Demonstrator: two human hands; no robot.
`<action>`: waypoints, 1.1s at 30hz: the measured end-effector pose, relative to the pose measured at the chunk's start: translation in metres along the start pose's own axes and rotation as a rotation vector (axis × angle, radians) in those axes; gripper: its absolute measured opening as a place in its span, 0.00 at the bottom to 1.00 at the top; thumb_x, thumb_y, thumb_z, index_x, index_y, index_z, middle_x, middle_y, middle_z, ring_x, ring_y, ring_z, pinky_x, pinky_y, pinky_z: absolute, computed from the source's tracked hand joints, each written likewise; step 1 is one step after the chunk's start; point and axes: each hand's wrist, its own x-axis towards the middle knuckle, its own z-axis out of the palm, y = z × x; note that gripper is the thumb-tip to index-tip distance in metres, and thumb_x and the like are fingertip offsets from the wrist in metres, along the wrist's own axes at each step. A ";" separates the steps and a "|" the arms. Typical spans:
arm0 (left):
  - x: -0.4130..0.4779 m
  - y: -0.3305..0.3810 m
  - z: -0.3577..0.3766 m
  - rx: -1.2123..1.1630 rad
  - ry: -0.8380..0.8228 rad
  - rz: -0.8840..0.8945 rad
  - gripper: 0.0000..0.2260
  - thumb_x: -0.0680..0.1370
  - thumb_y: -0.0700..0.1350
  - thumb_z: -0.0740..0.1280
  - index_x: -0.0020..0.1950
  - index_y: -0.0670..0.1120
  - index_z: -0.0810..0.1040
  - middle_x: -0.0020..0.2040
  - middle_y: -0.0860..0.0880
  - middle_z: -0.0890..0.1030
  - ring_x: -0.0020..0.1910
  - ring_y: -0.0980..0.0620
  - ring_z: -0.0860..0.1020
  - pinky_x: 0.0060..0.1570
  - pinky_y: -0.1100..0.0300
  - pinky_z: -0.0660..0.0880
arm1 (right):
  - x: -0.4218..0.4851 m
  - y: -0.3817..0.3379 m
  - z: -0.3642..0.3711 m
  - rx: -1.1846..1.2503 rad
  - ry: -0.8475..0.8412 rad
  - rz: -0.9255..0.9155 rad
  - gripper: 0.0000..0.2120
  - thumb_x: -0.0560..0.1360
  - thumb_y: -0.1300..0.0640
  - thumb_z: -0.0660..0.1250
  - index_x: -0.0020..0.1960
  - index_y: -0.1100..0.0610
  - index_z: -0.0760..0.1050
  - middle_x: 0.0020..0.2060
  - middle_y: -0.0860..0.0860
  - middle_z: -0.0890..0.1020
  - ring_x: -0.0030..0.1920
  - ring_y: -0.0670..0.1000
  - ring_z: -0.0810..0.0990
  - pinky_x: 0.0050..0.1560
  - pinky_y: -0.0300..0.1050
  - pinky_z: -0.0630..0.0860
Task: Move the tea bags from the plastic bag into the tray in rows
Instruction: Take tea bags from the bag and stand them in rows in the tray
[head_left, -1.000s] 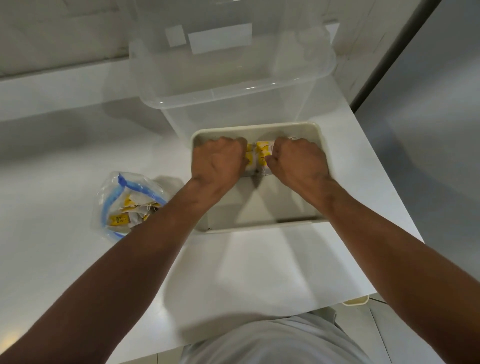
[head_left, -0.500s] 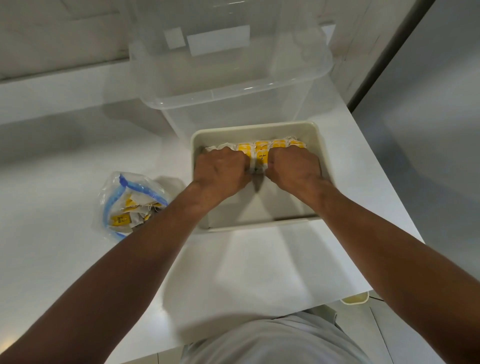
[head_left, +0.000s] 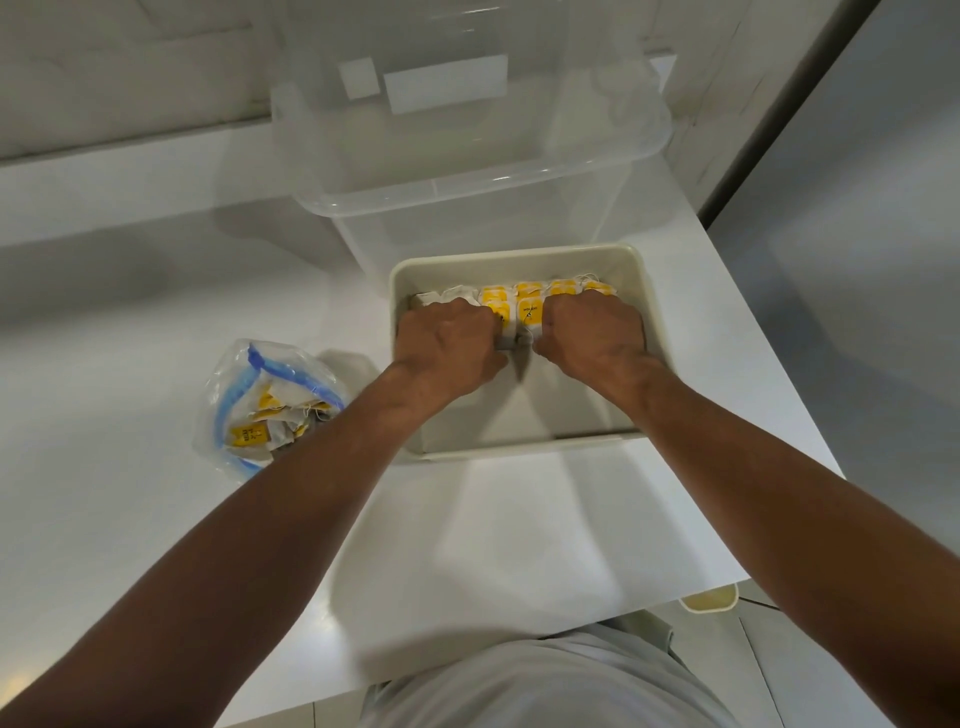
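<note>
A cream tray (head_left: 655, 332) sits on the white table. A row of tea bags (head_left: 563, 287) with yellow tags lies along its far wall. Just in front of that row, my left hand (head_left: 447, 340) and my right hand (head_left: 592, 338) are inside the tray, knuckles up and fingers curled down onto more tea bags (head_left: 530, 314); two yellow-tagged ones show between the hands. What lies under the hands is hidden. A clear plastic bag (head_left: 231, 384) with a blue zip stands left of the tray, with several tea bags inside.
A large clear plastic storage box (head_left: 467, 171) stands right behind the tray. The table's right edge runs close to the tray, and its near edge is by my body. A small cream container (head_left: 711, 597) sits on the floor below the table corner.
Both hands have drawn back from the tray's far wall toward me, uncovering the row of tea bags there. Since half a second ago they have barely moved.
</note>
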 end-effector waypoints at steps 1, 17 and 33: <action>0.000 0.000 0.000 -0.005 0.004 0.004 0.16 0.75 0.61 0.65 0.53 0.52 0.82 0.54 0.49 0.81 0.54 0.45 0.80 0.53 0.52 0.76 | 0.000 0.000 -0.001 0.002 -0.004 0.001 0.15 0.74 0.46 0.68 0.58 0.52 0.78 0.55 0.53 0.81 0.57 0.57 0.79 0.52 0.48 0.76; -0.023 0.003 -0.022 -0.114 0.122 -0.052 0.09 0.78 0.51 0.65 0.56 0.54 0.81 0.52 0.51 0.82 0.54 0.44 0.80 0.40 0.58 0.66 | -0.029 -0.010 -0.010 0.330 -0.110 -0.069 0.10 0.74 0.42 0.68 0.50 0.46 0.77 0.48 0.45 0.83 0.48 0.51 0.81 0.47 0.49 0.78; -0.096 -0.036 -0.055 -0.350 0.342 -0.123 0.10 0.77 0.58 0.66 0.51 0.56 0.82 0.45 0.57 0.85 0.44 0.50 0.82 0.41 0.58 0.75 | -0.068 -0.052 -0.040 0.649 0.020 -0.188 0.06 0.74 0.45 0.70 0.48 0.47 0.80 0.45 0.40 0.83 0.43 0.38 0.79 0.48 0.38 0.73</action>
